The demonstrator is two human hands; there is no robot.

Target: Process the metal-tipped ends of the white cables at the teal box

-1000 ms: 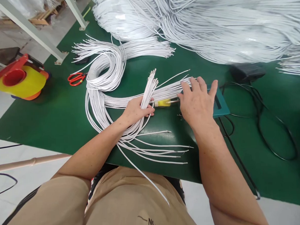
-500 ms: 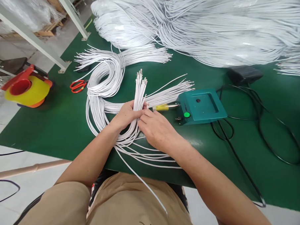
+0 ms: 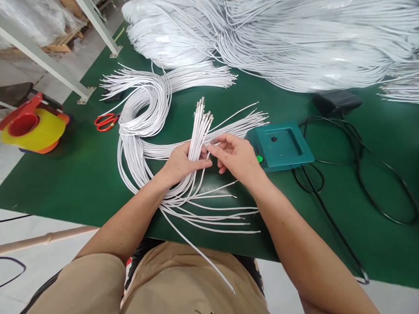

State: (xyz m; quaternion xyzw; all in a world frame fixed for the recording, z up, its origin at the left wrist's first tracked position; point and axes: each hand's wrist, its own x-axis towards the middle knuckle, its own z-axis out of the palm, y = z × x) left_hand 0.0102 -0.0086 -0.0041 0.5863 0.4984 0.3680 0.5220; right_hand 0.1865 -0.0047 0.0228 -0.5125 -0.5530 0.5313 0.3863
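My left hand (image 3: 184, 165) is wrapped round a bundle of thin white wires (image 3: 199, 134), whose tips stand up above the fingers. Close on its right, my right hand (image 3: 236, 156) pinches a single white wire (image 3: 202, 173) near its end; the tip is mostly hidden by the fingers. Several loose wires (image 3: 219, 218) fan out below the hands toward the table's front edge. Just beyond my right hand sits a teal device (image 3: 281, 144) with a green button (image 3: 260, 159). Behind the hands lies another row of wire ends (image 3: 243, 125).
A coiled wire bundle (image 3: 143, 109) and orange-handled scissors (image 3: 106, 122) lie on the green table (image 3: 57, 168). A large heap of white wires (image 3: 294, 42) fills the back. A yellow and red tape dispenser (image 3: 34, 130) stands left. Black cords (image 3: 363, 169) and a black block (image 3: 336, 103) are at right.
My right hand has drawn slightly right and turned, away from the bundle, with one wire in its fingertips. It now covers the yellow-handled part at the device's left side.
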